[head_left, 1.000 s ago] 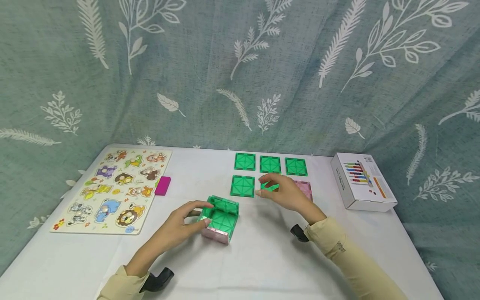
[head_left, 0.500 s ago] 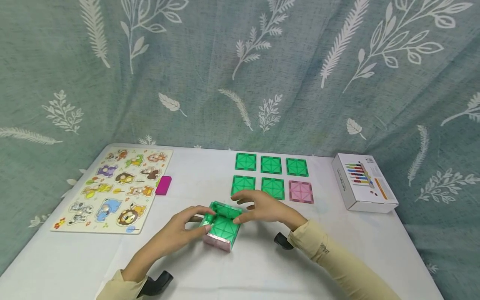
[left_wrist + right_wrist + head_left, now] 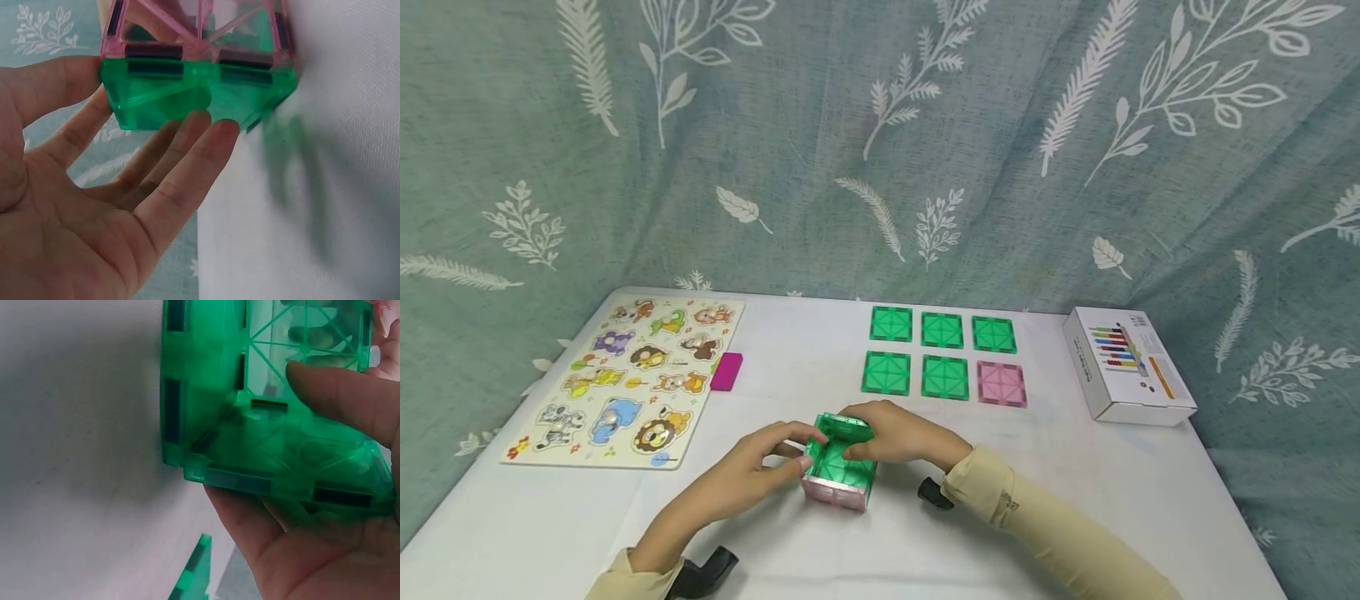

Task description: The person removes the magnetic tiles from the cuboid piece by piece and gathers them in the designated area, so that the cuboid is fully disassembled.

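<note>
A small open-topped box of see-through magnetic tiles [image 3: 842,472] sits on the white table, with green tiles for its floor, left and back walls and a pink tile [image 3: 835,493] for the near wall. My left hand [image 3: 752,467] holds its left side, thumb at the near corner; in the left wrist view, fingertips [image 3: 219,134] meet the green wall [image 3: 156,97]. My right hand [image 3: 895,433] grips the green back tile [image 3: 281,456], thumb inside the box and the other fingers behind. That tile leans in the head view.
Behind the box lie two rows of flat tiles, several green [image 3: 945,377] and one pink [image 3: 1002,384]. An animal puzzle board [image 3: 625,379] and a magenta block [image 3: 727,372] are at the left. A white box [image 3: 1127,364] stands at the back right, before the curtain [image 3: 880,150].
My right hand has come from the tile rows down and left to the box and taken hold of its back tile. The left hand stays at the box's left side.
</note>
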`<state>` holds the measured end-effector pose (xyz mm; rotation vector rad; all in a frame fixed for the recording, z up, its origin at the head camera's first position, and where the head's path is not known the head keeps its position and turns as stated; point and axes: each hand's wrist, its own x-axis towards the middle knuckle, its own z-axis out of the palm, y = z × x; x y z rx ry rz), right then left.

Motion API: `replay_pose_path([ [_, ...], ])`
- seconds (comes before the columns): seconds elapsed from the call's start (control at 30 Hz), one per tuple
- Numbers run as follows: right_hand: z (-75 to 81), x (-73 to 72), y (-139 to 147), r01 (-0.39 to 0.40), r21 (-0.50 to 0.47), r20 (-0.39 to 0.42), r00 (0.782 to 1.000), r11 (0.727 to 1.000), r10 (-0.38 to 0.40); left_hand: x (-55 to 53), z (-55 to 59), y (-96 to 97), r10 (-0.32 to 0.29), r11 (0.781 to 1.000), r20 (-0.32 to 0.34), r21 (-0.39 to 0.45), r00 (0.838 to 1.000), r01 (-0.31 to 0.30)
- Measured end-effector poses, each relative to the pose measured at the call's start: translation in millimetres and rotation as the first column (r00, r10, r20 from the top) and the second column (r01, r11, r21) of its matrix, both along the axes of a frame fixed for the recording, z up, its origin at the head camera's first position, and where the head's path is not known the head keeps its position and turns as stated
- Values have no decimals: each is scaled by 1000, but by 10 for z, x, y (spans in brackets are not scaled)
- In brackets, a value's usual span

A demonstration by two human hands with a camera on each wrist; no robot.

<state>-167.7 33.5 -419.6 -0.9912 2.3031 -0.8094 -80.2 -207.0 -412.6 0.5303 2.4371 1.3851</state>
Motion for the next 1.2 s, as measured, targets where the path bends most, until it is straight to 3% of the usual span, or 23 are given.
replay_pose_path([
  [0.57,-79,66,-133,77,-35,-60,995,996,-79,-1,56,-25,-88,996,88,30,992,85],
  [1.2,-99,93,-145,123,-35,-69,990,992,-126,-17,55,-19,-100,995,105,22,989,99],
])
